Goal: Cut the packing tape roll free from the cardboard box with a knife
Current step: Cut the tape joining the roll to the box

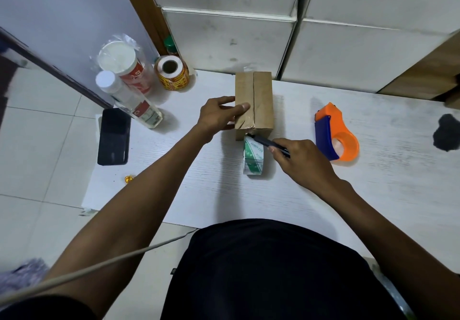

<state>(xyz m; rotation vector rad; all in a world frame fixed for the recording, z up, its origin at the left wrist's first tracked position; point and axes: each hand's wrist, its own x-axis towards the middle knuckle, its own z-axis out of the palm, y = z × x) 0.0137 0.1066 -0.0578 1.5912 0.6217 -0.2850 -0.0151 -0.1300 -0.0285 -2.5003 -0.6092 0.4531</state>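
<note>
Tape roll (253,156) stood on edge on the tabletop (286,195), just in front of the box (254,103), joined to the box's near face by its strip at the top of the roll.

Going left to right: a dark phone (114,136) lay flat at the tabletop's left edge, with a clear bottle (129,100), a white-lidded can (124,67) and a sticker roll (171,72) behind it, all well apart from the work.

Your left hand (216,115) pressed the box's left side, fingers spread flat with the thumb over the top; it gripped nothing, likely only bracing the box against the pull of the cut.

Your right hand (301,160) had its fingers closed around the knife (270,144), held low and slanted, its tip touching where the strip met the box. That angle seemed chosen to slice the strip without gouging the cardboard.

An orange and blue dispenser (336,135) sat to the right, near your knuckles but clear of the blade's path. Nothing blocked the cut; your own left hand was the nearest thing to the edge.
</note>
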